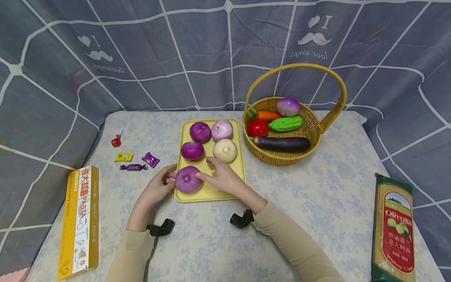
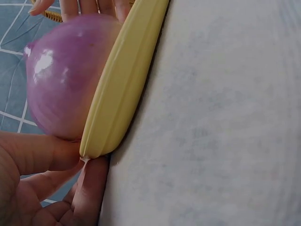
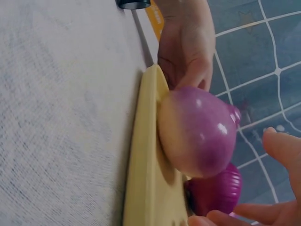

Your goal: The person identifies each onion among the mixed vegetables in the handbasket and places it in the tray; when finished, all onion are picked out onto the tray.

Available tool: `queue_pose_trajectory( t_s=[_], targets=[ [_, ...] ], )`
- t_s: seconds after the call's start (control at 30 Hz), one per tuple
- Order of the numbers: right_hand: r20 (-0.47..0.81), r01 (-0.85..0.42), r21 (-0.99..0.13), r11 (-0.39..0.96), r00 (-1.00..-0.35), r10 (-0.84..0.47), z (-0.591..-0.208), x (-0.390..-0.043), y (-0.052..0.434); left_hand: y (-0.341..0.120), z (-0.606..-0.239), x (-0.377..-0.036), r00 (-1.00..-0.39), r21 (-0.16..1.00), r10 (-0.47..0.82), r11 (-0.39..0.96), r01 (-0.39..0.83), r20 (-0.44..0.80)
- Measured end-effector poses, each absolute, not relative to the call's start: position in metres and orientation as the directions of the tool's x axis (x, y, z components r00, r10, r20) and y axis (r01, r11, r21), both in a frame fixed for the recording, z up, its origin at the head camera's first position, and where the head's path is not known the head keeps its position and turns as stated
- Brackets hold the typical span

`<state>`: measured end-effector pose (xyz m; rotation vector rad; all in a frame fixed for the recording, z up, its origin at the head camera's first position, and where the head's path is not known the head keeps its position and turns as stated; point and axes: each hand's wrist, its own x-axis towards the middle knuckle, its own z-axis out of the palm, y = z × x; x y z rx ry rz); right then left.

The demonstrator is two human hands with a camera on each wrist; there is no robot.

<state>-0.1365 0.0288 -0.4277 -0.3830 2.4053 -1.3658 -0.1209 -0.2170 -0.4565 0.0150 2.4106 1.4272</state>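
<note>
A yellow tray (image 1: pixel 215 192) lies on the table with several toy onions on it. My left hand (image 1: pixel 157 188) is at the tray's left edge; in the left wrist view its thumb (image 2: pixel 42 153) lies above the rim and a finger below, pinching it. Right beside it, a large light purple onion (image 1: pixel 188 179) sits in the front left corner. Over the tray, my right hand (image 1: pixel 222 177) has its fingers spread and thumb out by that onion, holding nothing. Behind are a ridged purple onion (image 1: pixel 192 150), a dark purple onion (image 1: pixel 200 132), a pale purple onion (image 1: pixel 222 130) and a white onion (image 1: pixel 225 150).
A wicker basket (image 1: pixel 278 158) with a tall handle holds toy vegetables, including an eggplant (image 1: pixel 283 143), right of the tray. Candies (image 1: pixel 150 159) and a lollipop (image 1: pixel 116 141) lie to the left. A pasta box (image 1: pixel 79 221) and a pasta bag (image 1: pixel 392 227) flank the table.
</note>
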Motion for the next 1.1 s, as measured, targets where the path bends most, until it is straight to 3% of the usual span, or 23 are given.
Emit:
queue_pose_trajectory(
  t_s=[0.37, 1.1],
  targets=[
    [-0.132, -0.08, -0.881, 0.466, -0.905, -0.405, -0.426, -0.135, 0.038, -0.221, -0.457, -0.121, -0.934, 0.854, 0.182, 0.486, -0.187, -0.308],
    [-0.098, -0.066, -0.893, 0.444, -0.937, -0.336, -0.421, -0.136, 0.058, -0.234, -0.459, -0.108, -0.906, 0.916, 0.343, 0.388, -0.105, -0.249]
  ],
)
